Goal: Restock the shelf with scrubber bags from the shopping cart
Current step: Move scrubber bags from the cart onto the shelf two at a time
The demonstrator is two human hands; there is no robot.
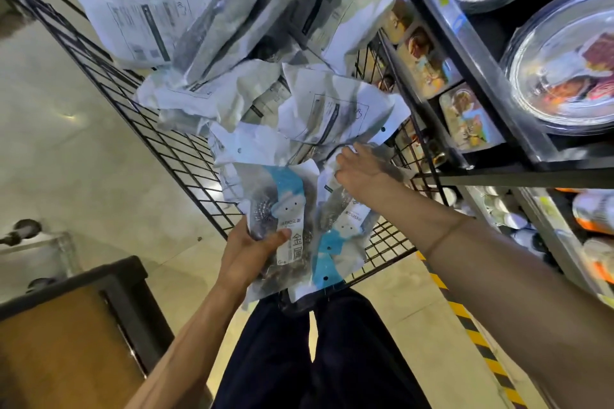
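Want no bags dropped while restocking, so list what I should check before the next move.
1. Left hand grips a scrubber bag, thumb across its front: ok.
2. Right hand has a firm grip in the pile of bags: cannot tell, fingers blurred.
3. Second bag beside the held one is secured: cannot tell, it overhangs the shopping cart's near edge.
4. More bags in the cart: ok, many.
5. Free spot on the shelf: cannot tell, only bowls show there.
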